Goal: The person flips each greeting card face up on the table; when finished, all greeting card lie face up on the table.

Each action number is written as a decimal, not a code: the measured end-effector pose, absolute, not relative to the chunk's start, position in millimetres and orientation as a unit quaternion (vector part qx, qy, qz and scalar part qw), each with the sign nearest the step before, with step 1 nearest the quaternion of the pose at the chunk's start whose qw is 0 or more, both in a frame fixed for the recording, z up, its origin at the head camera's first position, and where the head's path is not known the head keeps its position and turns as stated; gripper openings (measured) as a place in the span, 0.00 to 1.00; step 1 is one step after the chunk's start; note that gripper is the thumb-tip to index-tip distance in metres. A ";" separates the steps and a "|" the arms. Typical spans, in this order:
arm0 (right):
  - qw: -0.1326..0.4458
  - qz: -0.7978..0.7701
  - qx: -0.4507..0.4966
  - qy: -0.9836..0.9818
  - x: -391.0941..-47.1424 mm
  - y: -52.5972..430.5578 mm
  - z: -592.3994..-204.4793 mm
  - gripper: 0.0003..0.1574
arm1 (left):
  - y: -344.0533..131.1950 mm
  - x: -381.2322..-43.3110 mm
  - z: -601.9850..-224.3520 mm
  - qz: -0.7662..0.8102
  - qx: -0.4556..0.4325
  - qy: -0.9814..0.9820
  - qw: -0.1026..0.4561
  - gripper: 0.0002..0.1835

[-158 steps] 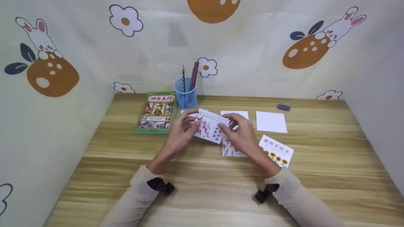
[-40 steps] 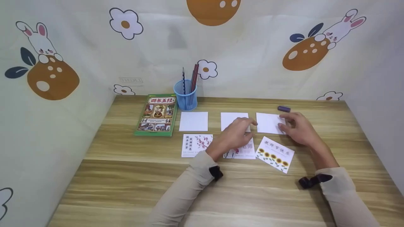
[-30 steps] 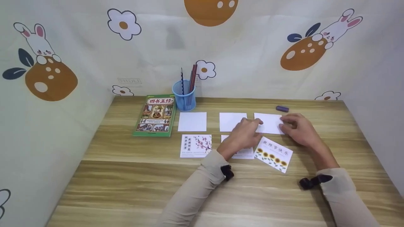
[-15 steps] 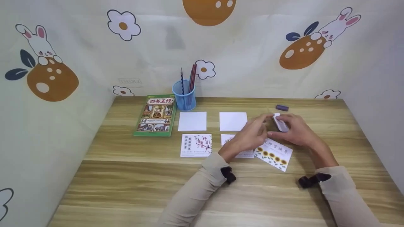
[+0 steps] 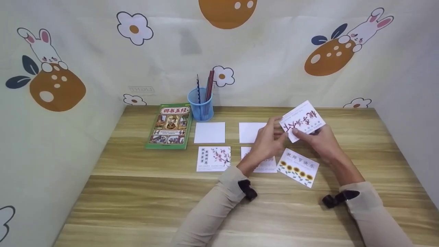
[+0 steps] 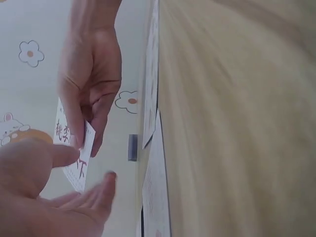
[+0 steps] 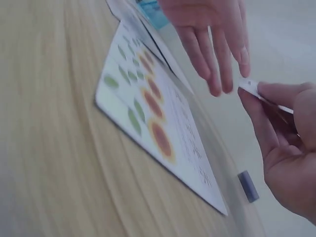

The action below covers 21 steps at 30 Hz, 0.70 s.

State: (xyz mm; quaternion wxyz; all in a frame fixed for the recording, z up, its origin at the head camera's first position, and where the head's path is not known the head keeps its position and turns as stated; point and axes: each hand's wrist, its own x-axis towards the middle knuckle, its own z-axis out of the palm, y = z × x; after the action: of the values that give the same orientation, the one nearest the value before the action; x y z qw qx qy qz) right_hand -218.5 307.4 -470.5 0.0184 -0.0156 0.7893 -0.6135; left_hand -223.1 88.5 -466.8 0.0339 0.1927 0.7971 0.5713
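Observation:
My right hand (image 5: 324, 143) holds a small printed card (image 5: 303, 120) raised off the table, thumb on its red-lettered face and fingers behind. The left hand (image 5: 265, 142) is at the card's left edge, its thumb overlapping the card in the left wrist view. Its fingers (image 7: 217, 59) reach out loosely in the right wrist view, tips close to the card's corner. Beneath, a sunflower card (image 5: 297, 168) lies askew. Left of it, a flower card (image 5: 269, 167) is partly hidden by the left arm, and a blossom card (image 5: 213, 159) lies face up.
Two blank white cards (image 5: 210, 132) lie in the row behind, one partly covered by the left hand. A green picture book (image 5: 168, 127) and a blue mesh cup (image 5: 200, 108) of pencils stand back left. A small dark purple block (image 7: 248, 186) sits behind the held card.
The blossom card, earlier held in both hands, now lies at the left. The right-hand blank card has been picked up from the table and turned, showing its printed face.

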 end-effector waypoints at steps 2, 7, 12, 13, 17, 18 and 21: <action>0.047 -0.648 -0.022 0.760 -218.2 304.2 -472.4 0.36 | 87.2 -225.2 -467.2 0.606 0.182 0.774 0.021 0.29; 0.102 -0.665 -0.048 0.738 -218.0 301.1 -478.6 0.33 | 83.5 -230.0 -468.6 0.631 0.153 0.760 -0.009 0.30; 0.104 -0.671 -0.060 0.731 -219.5 304.8 -477.7 0.27 | 82.0 -233.5 -468.7 0.647 0.133 0.751 -0.011 0.34; 0.095 -0.674 -0.058 0.730 -219.9 306.2 -476.7 0.25 | 81.8 -233.7 -468.7 0.653 0.134 0.745 -0.008 0.34; 0.072 -0.668 -0.041 0.740 -219.1 309.8 -470.5 0.22 | 81.7 -232.9 -469.5 0.670 0.148 0.727 0.006 0.29; 0.070 -0.660 -0.037 0.747 -219.0 310.1 -469.3 0.23 | 81.7 -232.4 -469.5 0.673 0.149 0.724 0.009 0.27; 0.074 -0.645 -0.030 0.760 -218.2 309.5 -466.0 0.29 | 81.8 -231.9 -470.2 0.686 0.142 0.714 0.013 0.27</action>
State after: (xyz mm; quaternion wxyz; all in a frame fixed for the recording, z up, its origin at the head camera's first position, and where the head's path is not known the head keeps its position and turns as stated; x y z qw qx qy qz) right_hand -218.2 309.5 -466.0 0.0741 -0.0296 0.7599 -0.6452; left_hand -231.9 81.8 -470.2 0.0134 0.1423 0.7136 0.6858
